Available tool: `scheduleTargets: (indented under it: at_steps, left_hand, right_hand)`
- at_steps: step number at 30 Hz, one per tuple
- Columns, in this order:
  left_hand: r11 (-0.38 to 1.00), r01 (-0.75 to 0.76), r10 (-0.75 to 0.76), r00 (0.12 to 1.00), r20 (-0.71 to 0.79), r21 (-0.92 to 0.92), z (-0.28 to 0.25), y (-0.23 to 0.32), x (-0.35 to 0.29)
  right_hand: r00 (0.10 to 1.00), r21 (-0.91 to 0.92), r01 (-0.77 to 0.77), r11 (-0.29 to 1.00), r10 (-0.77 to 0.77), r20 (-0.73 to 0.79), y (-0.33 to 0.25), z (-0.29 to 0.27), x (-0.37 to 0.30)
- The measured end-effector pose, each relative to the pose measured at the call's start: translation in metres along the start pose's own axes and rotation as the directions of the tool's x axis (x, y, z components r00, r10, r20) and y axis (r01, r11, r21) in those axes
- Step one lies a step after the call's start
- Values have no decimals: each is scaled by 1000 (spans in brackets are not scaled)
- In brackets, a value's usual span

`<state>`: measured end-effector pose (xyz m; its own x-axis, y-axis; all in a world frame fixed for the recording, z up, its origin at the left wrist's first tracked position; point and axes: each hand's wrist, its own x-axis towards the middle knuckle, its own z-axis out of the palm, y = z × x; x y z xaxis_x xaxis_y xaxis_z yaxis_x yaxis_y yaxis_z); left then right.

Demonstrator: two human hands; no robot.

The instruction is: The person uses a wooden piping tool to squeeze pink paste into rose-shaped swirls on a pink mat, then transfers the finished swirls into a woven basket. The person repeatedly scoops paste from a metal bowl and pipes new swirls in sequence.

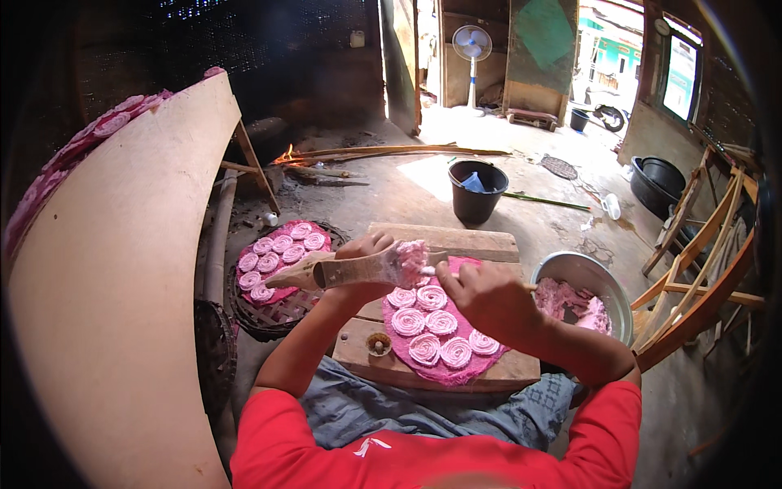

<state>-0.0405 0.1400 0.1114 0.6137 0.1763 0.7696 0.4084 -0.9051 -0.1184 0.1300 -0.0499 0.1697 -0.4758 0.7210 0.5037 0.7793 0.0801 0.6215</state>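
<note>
"What's the biggest thing in here?"

"That broad tan flat panel (130, 269), well left of the low brown wooden plank worktop (489, 241), with a pink layer (112, 124) along its far edge."

"And nearer?"

"Just left of the worktop, a dark round woven basket (252, 323) whose load of pale pink spiral rosettes looks finished to me. Right of the worktop, a round grey metal basin (599, 271); plenty of pink dough (562, 297) is left inside."

"How far along is this sheet?"

"Past halfway, I'd judge. The ragged magenta sheet (448, 375) lies on the worktop with at least seven rosettes (455, 352); its right side is partly hidden."

"And the hands?"

"Above the worktop. The left hand (366, 246) has its fingers clamped round a long brown wooden tool (358, 270); the right hand (493, 301), fingers closed, grips a slim pale stick (428, 270). The dough lump (412, 257) on the tool's end isn't a rosette yet."
</note>
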Motion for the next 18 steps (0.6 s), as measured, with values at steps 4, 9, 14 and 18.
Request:
scheduleTargets:
  at_steps: [4, 9, 14, 18]
  left_hand:
    - [987, -79, 85, 996, -39, 141, -13, -36, -15]
    - [979, -27, 40, 997, -59, 201, -17, -55, -31]
    - [987, 118, -104, 985, -137, 106, -29, -36, -23]
    - [995, 95, -95, 995, 12, 13, -29, -23, -20]
  right_hand:
    - [989, 52, -31, 998, 23, 145, 8, -25, 2]
    - [987, 66, -152, 986, 147, 70, 33, -31, 12]
    - [995, 74, -101, 992, 99, 32, 9, -14, 26]
    - [1000, 135, 6, 991, -10, 25, -13, -14, 35]
